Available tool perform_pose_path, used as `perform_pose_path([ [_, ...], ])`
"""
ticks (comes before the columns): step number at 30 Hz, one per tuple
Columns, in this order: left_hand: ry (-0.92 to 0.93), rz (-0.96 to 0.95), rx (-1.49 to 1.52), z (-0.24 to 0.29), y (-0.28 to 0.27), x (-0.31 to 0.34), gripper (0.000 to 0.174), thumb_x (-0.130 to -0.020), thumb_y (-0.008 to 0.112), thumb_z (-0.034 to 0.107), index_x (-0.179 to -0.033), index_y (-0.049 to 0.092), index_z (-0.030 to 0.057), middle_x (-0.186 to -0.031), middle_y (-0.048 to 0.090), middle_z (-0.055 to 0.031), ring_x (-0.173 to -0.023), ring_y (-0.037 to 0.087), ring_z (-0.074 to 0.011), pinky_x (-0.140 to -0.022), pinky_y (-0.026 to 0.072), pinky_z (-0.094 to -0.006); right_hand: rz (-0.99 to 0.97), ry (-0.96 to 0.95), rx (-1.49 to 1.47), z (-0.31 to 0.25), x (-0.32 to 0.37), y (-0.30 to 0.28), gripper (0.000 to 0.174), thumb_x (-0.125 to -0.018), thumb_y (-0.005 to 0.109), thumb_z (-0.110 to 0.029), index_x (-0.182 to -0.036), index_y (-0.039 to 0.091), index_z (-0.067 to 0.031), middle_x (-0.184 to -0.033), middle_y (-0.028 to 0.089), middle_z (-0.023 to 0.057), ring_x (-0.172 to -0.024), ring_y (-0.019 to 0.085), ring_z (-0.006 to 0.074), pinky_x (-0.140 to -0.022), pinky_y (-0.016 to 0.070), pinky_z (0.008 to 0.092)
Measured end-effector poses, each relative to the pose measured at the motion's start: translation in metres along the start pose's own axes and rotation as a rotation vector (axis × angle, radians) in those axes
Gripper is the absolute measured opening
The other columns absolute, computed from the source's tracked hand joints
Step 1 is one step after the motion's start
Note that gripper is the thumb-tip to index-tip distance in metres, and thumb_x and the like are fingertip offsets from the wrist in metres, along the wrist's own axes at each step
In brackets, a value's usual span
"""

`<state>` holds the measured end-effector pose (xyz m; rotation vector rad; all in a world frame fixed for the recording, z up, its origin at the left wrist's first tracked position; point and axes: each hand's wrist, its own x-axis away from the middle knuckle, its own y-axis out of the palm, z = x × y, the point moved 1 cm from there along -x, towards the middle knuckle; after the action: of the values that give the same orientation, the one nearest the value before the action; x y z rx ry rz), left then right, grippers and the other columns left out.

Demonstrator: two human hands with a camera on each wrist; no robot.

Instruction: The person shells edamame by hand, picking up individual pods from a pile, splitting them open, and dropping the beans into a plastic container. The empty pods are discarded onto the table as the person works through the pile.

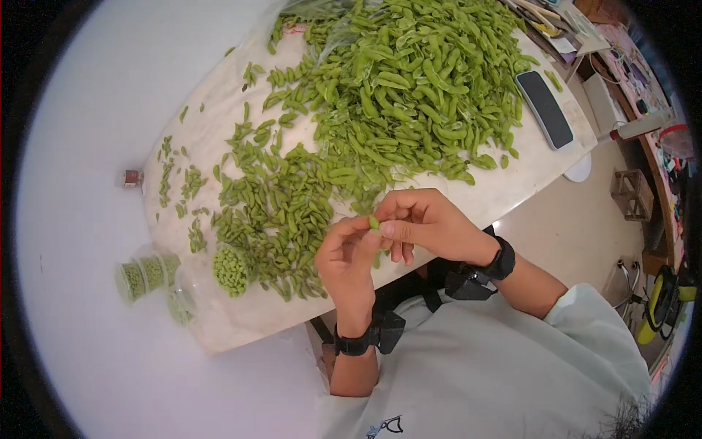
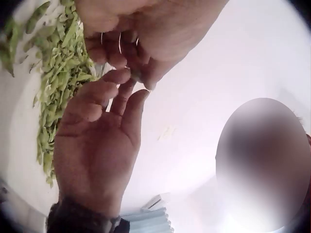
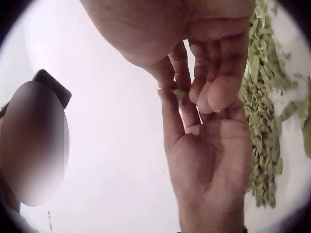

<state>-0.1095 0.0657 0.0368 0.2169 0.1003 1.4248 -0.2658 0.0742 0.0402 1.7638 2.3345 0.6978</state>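
In the head view a small green soybean pod [image 1: 374,222] is between the fingertips of both hands, above the table's near edge. My left hand [image 1: 347,260] pinches it from the left, thumb and forefinger together. From the right, the thumb and forefinger of my right hand [image 1: 431,227] pinch it too. Both wrist views show the pod [image 3: 180,93] partly covered by fingertips. Just beyond the hands lies a spread of loose pods [image 1: 281,212]. Behind it rises a large heap of fuller pods [image 1: 409,95].
A clear container of shelled beans [image 1: 234,269] stands left of the hands. Further left are more bean-filled clear jars [image 1: 131,282] and a small brown bottle [image 1: 131,178]. A phone [image 1: 545,110] lies at the table's right. Clear plastic bag film [image 1: 340,36] overlaps the heap's back.
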Motion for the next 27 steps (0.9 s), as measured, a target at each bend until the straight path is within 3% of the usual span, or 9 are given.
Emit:
perform_pose_path([
  [8, -0.04, -0.019, 0.043, 0.002, -0.006, 0.005, 0.018, -0.084, 0.065, 0.005, -0.099, 0.062, -0.0052, -0.089, 0.064, -0.0082, -0.076, 0.063, -0.0151, -0.071, 0.0498, -0.0269, -0.038, 0.078, -0.108, -0.01, 0.002, -0.003, 0.014, -0.09, 0.061, -0.012, -0.095, 0.06, 0.0016, -0.071, 0.061, 0.0053, -0.052, 0.058, 0.009, -0.048, 0.0484, 0.0224],
  [20, -0.009, -0.116, -0.007, 0.007, -0.012, 0.0, 0.015, -0.082, 0.064, 0.0, -0.097, 0.063, -0.005, -0.086, 0.065, -0.0081, -0.078, 0.063, -0.0134, -0.072, 0.0503, -0.0255, -0.012, 0.061, -0.029, -0.01, 0.001, -0.003, 0.013, -0.087, 0.065, -0.01, -0.091, 0.063, 0.0023, -0.072, 0.061, 0.0045, -0.053, 0.057, 0.0074, -0.049, 0.0454, 0.0201],
  [27, -0.032, -0.073, -0.077, 0.008, -0.014, 0.001, 0.016, -0.081, 0.064, 0.007, -0.092, 0.063, -0.0053, -0.082, 0.064, -0.0089, -0.072, 0.06, -0.0163, -0.07, 0.0469, -0.0266, -0.021, 0.036, 0.031, -0.008, -0.002, -0.002, 0.015, -0.088, 0.062, -0.011, -0.086, 0.062, 0.004, -0.075, 0.065, 0.0057, -0.052, 0.056, 0.0089, -0.048, 0.0457, 0.0224],
])
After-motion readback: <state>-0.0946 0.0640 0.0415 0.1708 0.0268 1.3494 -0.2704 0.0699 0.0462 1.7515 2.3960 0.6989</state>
